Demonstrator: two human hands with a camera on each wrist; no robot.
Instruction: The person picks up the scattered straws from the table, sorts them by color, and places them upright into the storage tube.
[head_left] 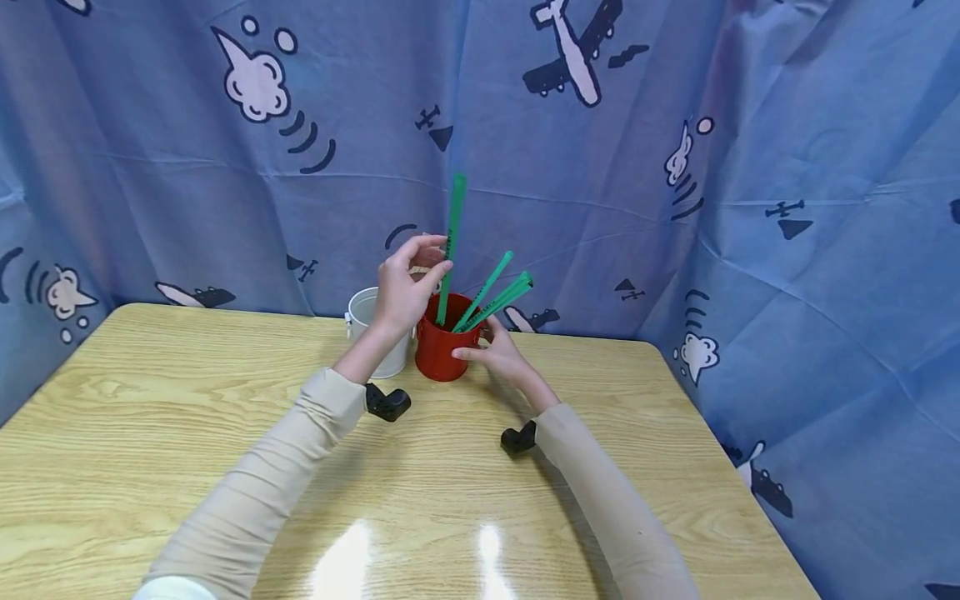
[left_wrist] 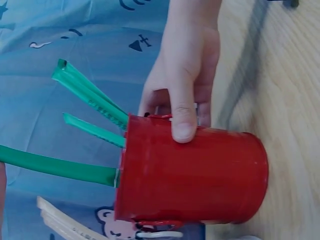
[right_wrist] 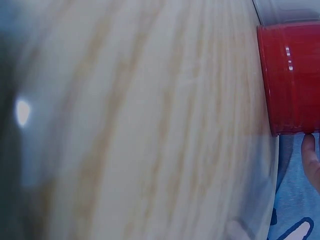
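In the head view my left hand pinches a long green stick packet between thumb and fingers. The packet stands nearly upright, its lower end inside a red bucket. More green stick packets lean to the right out of the same bucket. My right hand holds the bucket's right side, thumb on the front wall and the other fingers mostly behind it. From the left wrist view, the right thumb presses the red wall just below the rim. Only the bucket's lower part shows in the right wrist view.
A white bucket stands directly left of the red one, partly behind my left hand. Beige stick packets show beside the red bucket. Both buckets stand near the back edge of the wooden table, before a blue patterned curtain.
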